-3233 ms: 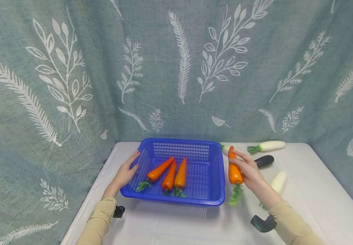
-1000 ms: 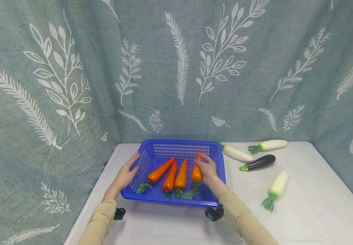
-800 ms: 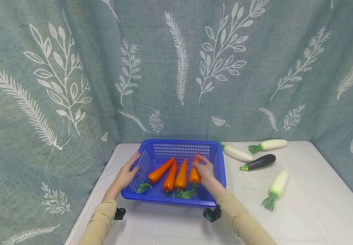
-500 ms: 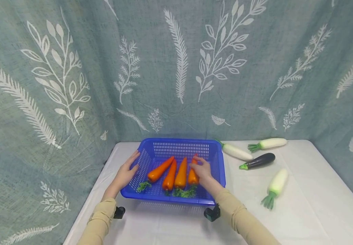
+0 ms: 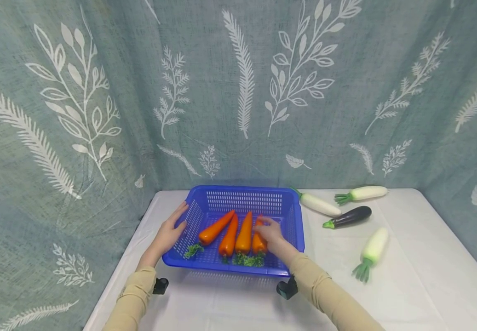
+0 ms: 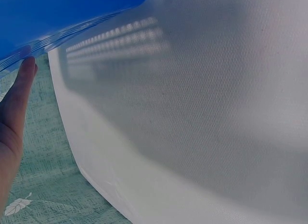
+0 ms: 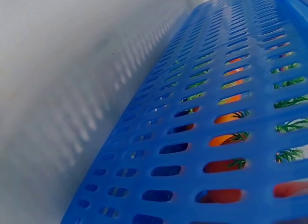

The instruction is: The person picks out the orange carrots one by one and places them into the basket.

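Inside the blue plastic basket (image 5: 277, 270), several orange carrots with green tops lie side by side, among them a left carrot (image 5: 216, 228) and a middle carrot (image 5: 244, 234). My right hand (image 5: 272, 233) reaches over the basket's right part, its fingers bent over the rightmost carrot (image 5: 259, 243) and partly hiding it. My left hand (image 5: 169, 233) rests on the basket's left rim with fingers fairly straight. The left wrist view has a fingertip (image 6: 28, 65) touching the rim from outside. Through the slots in the right wrist view, orange and green bits show.
On the white table (image 5: 329, 276), right of the basket, lie a white radish (image 5: 321, 205), another radish (image 5: 368, 194) farther back, a dark eggplant (image 5: 352, 217), and a nearer radish (image 5: 376, 246) with green leaves. A patterned curtain (image 5: 238, 92) hangs behind and at the sides.
My right hand has carried the carrot from the table right of the basket into it, then shifted slightly left toward the other carrots. My left hand has stayed on the rim.
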`<state>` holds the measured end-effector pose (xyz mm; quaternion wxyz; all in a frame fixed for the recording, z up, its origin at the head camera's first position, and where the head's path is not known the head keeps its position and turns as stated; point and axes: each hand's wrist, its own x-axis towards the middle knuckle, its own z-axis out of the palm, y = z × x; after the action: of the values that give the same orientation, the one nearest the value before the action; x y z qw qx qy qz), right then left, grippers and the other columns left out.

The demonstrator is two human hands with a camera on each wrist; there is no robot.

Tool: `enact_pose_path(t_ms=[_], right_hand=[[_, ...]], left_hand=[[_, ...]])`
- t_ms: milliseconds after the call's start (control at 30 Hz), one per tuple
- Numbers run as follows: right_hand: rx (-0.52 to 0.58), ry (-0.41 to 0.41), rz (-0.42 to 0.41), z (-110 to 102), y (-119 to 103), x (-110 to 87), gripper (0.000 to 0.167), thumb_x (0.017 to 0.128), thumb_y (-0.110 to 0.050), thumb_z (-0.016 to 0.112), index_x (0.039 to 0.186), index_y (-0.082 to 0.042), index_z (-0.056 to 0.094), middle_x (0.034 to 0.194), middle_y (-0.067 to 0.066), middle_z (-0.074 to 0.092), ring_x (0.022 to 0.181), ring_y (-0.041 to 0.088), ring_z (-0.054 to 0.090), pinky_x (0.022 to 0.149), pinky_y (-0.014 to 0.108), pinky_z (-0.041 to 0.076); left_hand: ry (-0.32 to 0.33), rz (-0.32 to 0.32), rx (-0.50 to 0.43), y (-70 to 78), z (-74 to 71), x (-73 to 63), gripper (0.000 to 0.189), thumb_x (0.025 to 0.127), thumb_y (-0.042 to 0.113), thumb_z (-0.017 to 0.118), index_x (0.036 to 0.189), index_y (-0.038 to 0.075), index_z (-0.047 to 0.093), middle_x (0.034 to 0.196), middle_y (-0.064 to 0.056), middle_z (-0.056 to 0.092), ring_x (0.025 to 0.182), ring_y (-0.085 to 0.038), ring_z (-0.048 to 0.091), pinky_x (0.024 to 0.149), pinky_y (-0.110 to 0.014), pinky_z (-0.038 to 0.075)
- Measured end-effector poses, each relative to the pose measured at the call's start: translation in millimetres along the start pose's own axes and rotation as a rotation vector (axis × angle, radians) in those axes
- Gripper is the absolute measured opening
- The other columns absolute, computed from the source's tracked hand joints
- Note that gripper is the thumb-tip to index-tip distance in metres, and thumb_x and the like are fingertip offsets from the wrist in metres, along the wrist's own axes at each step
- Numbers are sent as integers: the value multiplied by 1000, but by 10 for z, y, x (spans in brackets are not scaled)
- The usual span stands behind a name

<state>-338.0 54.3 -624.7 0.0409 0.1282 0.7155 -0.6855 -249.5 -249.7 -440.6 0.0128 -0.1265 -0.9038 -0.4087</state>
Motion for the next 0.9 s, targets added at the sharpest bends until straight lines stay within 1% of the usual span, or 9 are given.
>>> enact_pose_path(t_ms=[67, 167, 233, 367, 467, 567, 600, 733, 900], right_hand=[[21, -20, 1, 50, 538, 493, 56, 58, -20, 86, 111, -24, 69, 113, 12, 63, 82, 21, 62, 61, 30, 55], [33, -29, 50, 86, 838, 795, 63, 52, -23, 89, 111, -27, 68, 112, 8, 64, 78, 18, 63, 58, 30, 55], [24, -25, 83, 90, 760, 738, 62, 54, -18, 86, 113, -25, 67, 107, 8, 65, 66, 16, 59, 51, 29, 52], [-14, -7, 115, 79, 272, 285, 54, 65, -5, 75, 117, -13, 64, 99, 11, 66, 48, 14, 46, 40, 29, 40], [-24, -6, 102, 39, -77, -80, 49, 65, 1, 68, 114, -8, 65, 93, 12, 63, 49, 13, 48, 41, 27, 42], [-29, -30, 112, -9, -285, -311, 45, 67, 4, 66, 112, -6, 66, 96, 14, 62, 63, 17, 57, 53, 29, 51], [-7, -40, 96, -20, -258, -297, 45, 64, 5, 66, 108, -6, 67, 91, 13, 61, 65, 18, 58, 53, 29, 52], [-24, -65, 87, -22, -115, -209, 49, 67, 7, 65, 115, -4, 66, 99, 20, 62, 75, 26, 60, 59, 35, 54], [-41, -28, 140, 38, 374, 253, 58, 59, 7, 64, 112, -14, 69, 101, 15, 63, 76, 24, 60, 55, 35, 54]], left_hand=[[-2, -1, 3, 3, -2, -1, 49, 98, 3, 42, 146, -2, 32, 156, -19, 22, 142, -42, 21, 116, -57, 18], [-4, -9, -2, 2, -6, 0, 49, 98, 4, 41, 146, -1, 31, 156, -19, 22, 143, -42, 21, 117, -57, 18], [-9, -15, -7, -2, -7, 2, 49, 98, 3, 41, 146, -1, 31, 157, -18, 21, 143, -41, 20, 117, -57, 18], [-12, -19, -14, -19, -2, 13, 50, 98, 3, 41, 146, 0, 31, 157, -17, 21, 143, -40, 20, 117, -56, 18], [-10, -18, -12, -27, 1, 19, 50, 98, 3, 41, 146, 0, 31, 157, -17, 21, 143, -40, 20, 117, -56, 18], [-12, -19, -9, -26, 2, 21, 50, 98, 3, 41, 146, 0, 31, 157, -17, 21, 143, -41, 21, 117, -56, 19], [-12, -19, -8, -25, 2, 21, 50, 98, 3, 41, 146, 0, 31, 157, -18, 21, 143, -41, 21, 117, -57, 19], [-15, -17, -11, -19, 1, 18, 50, 98, 3, 41, 146, 0, 31, 157, -18, 21, 143, -41, 21, 117, -57, 19], [-14, -9, -14, -5, -2, 12, 49, 98, 3, 41, 146, -1, 31, 156, -19, 21, 143, -42, 20, 116, -57, 19]])
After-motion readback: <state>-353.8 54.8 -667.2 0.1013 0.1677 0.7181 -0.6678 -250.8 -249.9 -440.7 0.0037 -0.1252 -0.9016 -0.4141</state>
